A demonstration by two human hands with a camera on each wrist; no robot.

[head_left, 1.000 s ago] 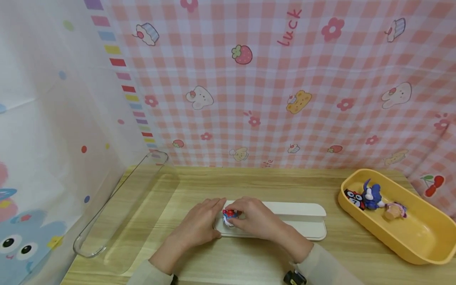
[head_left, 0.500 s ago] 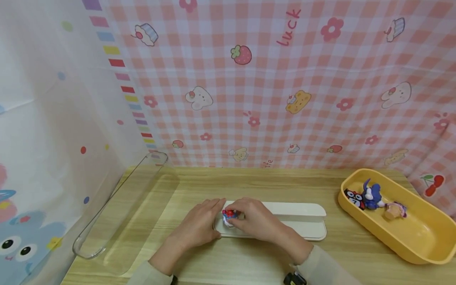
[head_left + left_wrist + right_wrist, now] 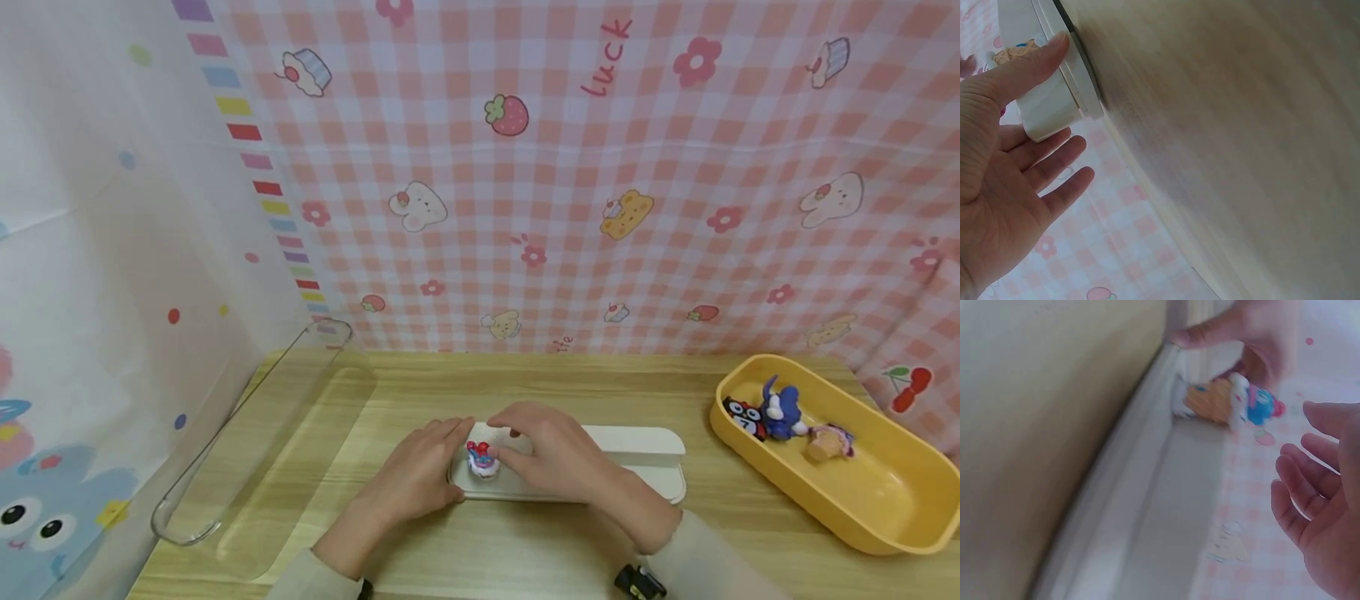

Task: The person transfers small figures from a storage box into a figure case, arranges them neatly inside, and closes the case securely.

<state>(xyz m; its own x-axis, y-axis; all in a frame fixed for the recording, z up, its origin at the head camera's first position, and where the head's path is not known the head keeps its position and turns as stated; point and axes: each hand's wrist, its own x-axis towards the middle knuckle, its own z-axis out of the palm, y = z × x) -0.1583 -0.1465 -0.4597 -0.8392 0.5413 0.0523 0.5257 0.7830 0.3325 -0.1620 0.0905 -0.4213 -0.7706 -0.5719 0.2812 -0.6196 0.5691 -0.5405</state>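
A small toy ice cream (image 3: 483, 461) stands upright near the left end of a long white stepped stand (image 3: 645, 442). It has a waffle cone, white frosting, a blue top and red balls, best seen as the toy ice cream (image 3: 1216, 402) in the right wrist view. My left hand (image 3: 412, 471) holds the stand's left end, thumb on the front edge and fingers behind. My right hand (image 3: 558, 454) hovers just right of the toy with thumb and fingers spread. In the right wrist view the right hand (image 3: 1332, 512) is apart from the toy, holding nothing.
At the right, a yellow tray (image 3: 795, 504) contains a black-and-red toy (image 3: 746, 417), a blue toy (image 3: 782, 414) and a cone-shaped toy (image 3: 829, 442). A clear plastic cover (image 3: 198, 536) lies at the left of the wooden table (image 3: 555, 546). Patterned cloth (image 3: 555, 167) hangs behind.
My right hand has let go of the toy ice cream and drawn slightly right, its fingers spreading. The toy stays upright on the stand. My left hand has not moved.
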